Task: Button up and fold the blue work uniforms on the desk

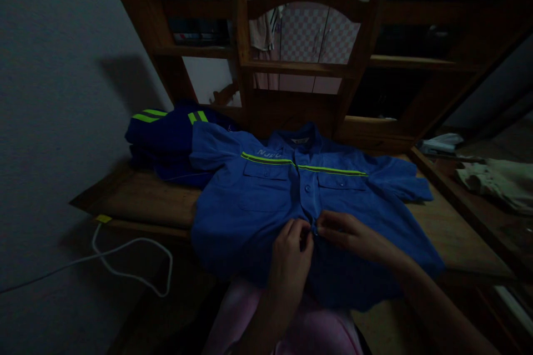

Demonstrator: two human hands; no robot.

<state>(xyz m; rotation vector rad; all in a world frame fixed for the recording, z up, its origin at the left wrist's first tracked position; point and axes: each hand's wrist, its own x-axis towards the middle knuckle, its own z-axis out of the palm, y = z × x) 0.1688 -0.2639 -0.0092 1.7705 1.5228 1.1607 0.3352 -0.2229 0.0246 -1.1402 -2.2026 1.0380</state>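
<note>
A short-sleeved blue work shirt (266, 216) lies spread on the wooden desk (162, 197) — left hand (291, 244) and right hand (353, 236) pinch its front placket (307, 191), fingertips close together.

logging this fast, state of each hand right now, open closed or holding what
Left hand: closed, pinching the blue shirt at its front.
Right hand: closed, pinching the same shirt, close beside the left hand.
</note>
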